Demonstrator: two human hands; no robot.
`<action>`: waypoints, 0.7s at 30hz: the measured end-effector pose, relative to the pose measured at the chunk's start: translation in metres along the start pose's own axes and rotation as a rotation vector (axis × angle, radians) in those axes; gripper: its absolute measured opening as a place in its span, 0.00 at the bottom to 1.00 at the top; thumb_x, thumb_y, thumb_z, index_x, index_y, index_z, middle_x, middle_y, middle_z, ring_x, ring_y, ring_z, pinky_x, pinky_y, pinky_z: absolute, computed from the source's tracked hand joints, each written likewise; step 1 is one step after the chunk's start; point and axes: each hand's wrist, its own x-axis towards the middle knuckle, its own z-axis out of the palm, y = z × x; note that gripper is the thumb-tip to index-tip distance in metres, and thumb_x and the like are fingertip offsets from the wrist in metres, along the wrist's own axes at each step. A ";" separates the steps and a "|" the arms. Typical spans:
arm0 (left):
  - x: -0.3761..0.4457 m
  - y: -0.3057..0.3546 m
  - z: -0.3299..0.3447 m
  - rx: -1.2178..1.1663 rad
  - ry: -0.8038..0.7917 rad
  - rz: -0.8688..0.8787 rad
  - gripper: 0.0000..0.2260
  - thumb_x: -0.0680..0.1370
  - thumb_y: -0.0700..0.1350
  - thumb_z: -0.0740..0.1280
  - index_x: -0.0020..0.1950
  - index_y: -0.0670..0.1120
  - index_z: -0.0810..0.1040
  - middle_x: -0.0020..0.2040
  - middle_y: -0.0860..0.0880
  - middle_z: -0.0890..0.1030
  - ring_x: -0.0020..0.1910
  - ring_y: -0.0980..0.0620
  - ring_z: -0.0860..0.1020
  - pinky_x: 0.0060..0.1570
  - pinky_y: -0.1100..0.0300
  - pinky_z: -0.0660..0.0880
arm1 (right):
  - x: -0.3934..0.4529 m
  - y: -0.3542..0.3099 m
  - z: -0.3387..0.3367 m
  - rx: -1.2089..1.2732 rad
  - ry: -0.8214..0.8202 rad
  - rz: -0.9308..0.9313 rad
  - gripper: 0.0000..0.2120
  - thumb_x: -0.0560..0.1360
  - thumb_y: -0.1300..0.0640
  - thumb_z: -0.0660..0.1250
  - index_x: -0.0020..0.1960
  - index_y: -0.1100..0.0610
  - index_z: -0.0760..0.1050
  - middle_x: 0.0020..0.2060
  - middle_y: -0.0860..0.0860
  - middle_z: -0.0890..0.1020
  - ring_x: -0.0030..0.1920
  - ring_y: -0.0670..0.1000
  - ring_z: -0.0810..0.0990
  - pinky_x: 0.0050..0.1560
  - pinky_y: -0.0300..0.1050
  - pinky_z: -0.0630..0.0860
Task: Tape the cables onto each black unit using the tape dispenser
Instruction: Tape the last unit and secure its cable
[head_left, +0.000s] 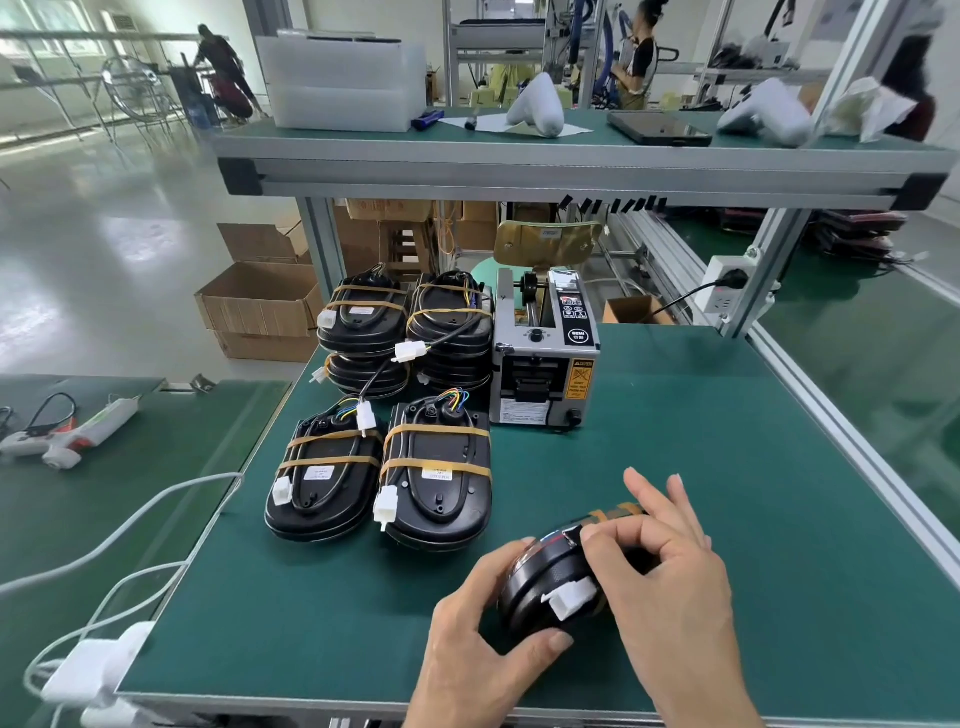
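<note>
At five o'clock on the green table (675, 415), both hands grip one black unit (550, 582): left hand (467, 644) cradling, right hand (670, 587) pressing tape (618, 512) on. Taped units (384, 473) sit at ten o'clock beside the tape dispenser (545, 358), so most look done.

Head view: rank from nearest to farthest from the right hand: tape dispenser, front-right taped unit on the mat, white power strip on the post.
From the right hand:
1. Front-right taped unit, just left and ahead on the mat.
2. Tape dispenser, farther back, centre of the mat.
3. White power strip, on the post at far right.
</note>
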 end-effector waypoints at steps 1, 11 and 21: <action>0.000 0.000 0.000 0.002 -0.001 -0.002 0.32 0.71 0.67 0.79 0.73 0.63 0.76 0.64 0.52 0.86 0.62 0.48 0.85 0.63 0.59 0.79 | 0.000 0.000 0.000 -0.007 0.000 -0.001 0.10 0.73 0.56 0.75 0.37 0.42 0.84 0.70 0.33 0.74 0.77 0.27 0.52 0.78 0.41 0.40; -0.001 -0.006 0.000 0.004 -0.002 -0.010 0.33 0.72 0.65 0.80 0.75 0.61 0.75 0.65 0.52 0.85 0.63 0.47 0.85 0.64 0.54 0.80 | 0.000 -0.001 0.001 -0.042 0.018 -0.022 0.09 0.72 0.56 0.75 0.38 0.42 0.82 0.70 0.35 0.75 0.77 0.30 0.54 0.78 0.40 0.41; 0.000 -0.013 0.000 0.010 0.001 -0.019 0.34 0.73 0.63 0.80 0.76 0.58 0.75 0.66 0.50 0.85 0.64 0.46 0.85 0.64 0.50 0.80 | -0.002 -0.004 0.001 -0.066 0.033 -0.051 0.12 0.72 0.58 0.76 0.33 0.48 0.80 0.69 0.39 0.76 0.78 0.36 0.59 0.81 0.46 0.42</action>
